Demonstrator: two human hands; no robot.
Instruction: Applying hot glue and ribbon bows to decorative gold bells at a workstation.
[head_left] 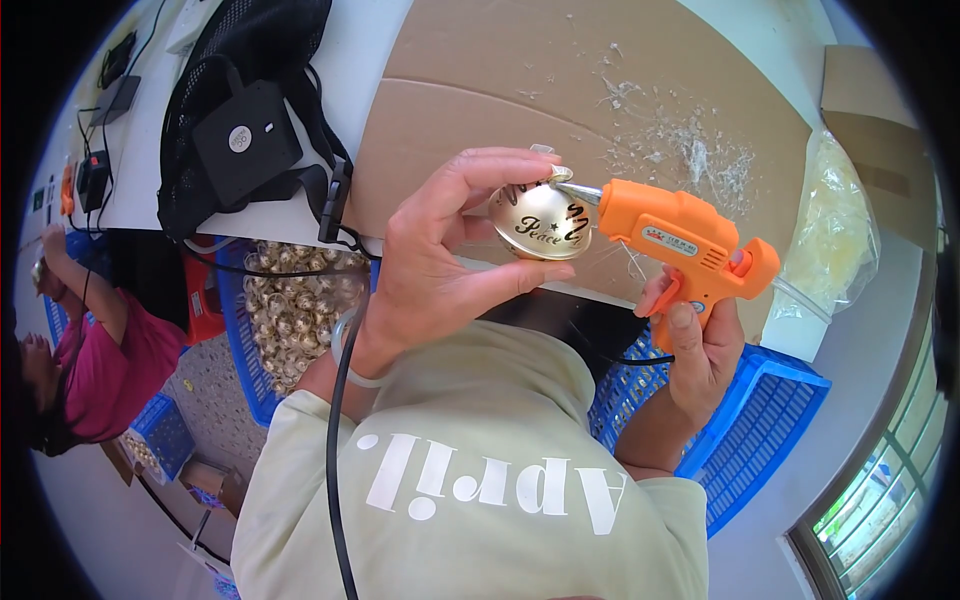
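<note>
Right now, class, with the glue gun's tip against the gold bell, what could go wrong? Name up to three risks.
1. The left hand pinches the gold bell right beside the nozzle of the orange glue gun, so hot glue might reach the fingertips.
2. The bell is held in mid-air, only between fingers; it could slip.
3. Glue could drip or string onto the cardboard sheet, already flecked with dried strands.

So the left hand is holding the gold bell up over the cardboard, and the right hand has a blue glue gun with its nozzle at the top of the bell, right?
Not quite: the glue gun is orange, not blue, as the head view shows. The rest stands: the left hand holds the gold bell over the cardboard, and the right hand points the gun's nozzle at the bell's top.
</note>
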